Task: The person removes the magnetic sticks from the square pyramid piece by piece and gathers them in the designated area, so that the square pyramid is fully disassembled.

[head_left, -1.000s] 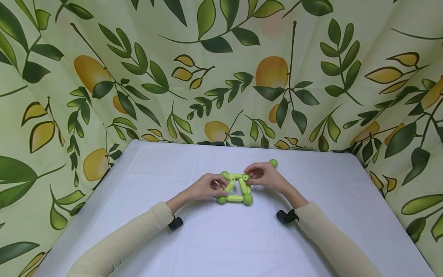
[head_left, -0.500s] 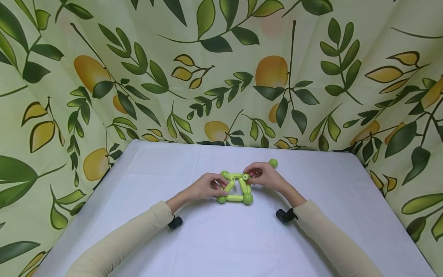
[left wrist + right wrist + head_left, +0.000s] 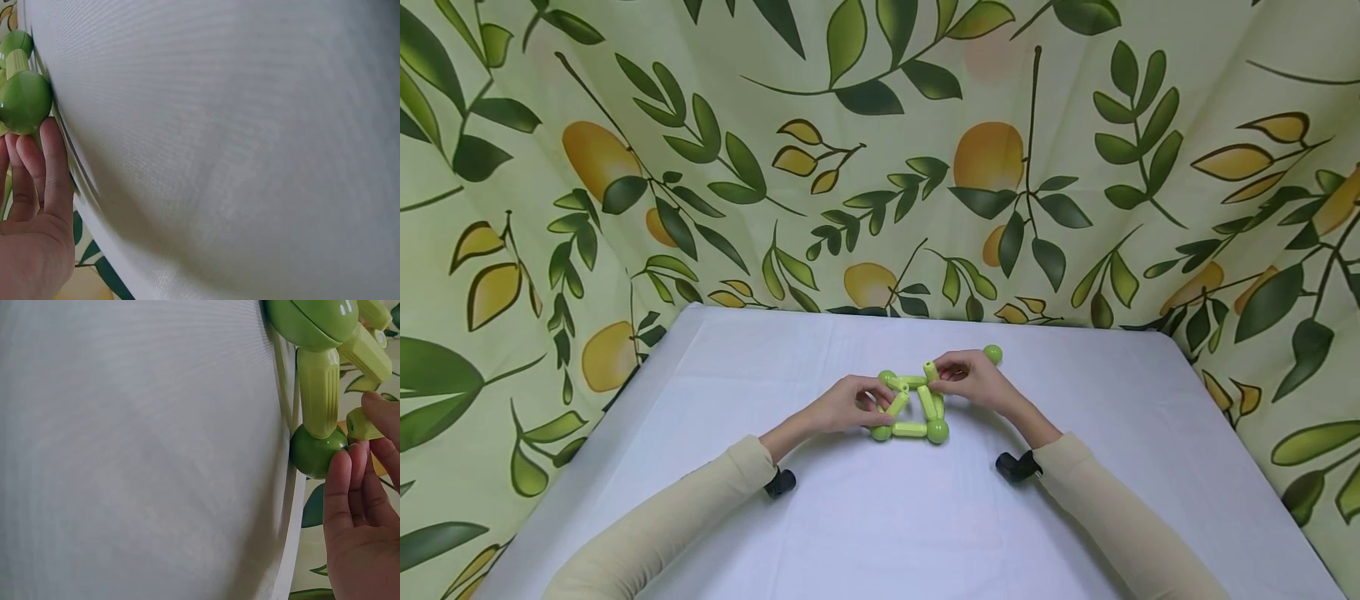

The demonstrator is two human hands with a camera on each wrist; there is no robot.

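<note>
Closest in, you've got a left sleeve [image 3: 677, 508] and a right sleeve [image 3: 1127, 508] reaching over the white table [image 3: 850, 517], with a black gadget [image 3: 1018, 467] at the right cuff. The green frame [image 3: 928, 403] sits about midway between the table's left and right edges, toward the far edge, its near rod [image 3: 910, 430] facing the person. The left hand [image 3: 850, 404] has thumb and fingertips closed on the frame's left side. The right hand [image 3: 973, 377], at the frame's far right corner, pinches a short pale rod [image 3: 930, 371] thumb against fingers, with other fingertips against the corner ball [image 3: 319, 450] (hidden in the head view, btw). The rod's end is just beside that ball; I can't tell if they touch. My two cents: keep the left hand firm but not squeezing, since the leaning rods could get twisted, brace the ball with those spare fingertips, and line the rod up square before pushing along its length. I'd also mind the loose ball [image 3: 993, 354] behind the right wrist; a knock could roll it off the far edge, toward the leafy curtain [image 3: 917, 275] beyond.
</note>
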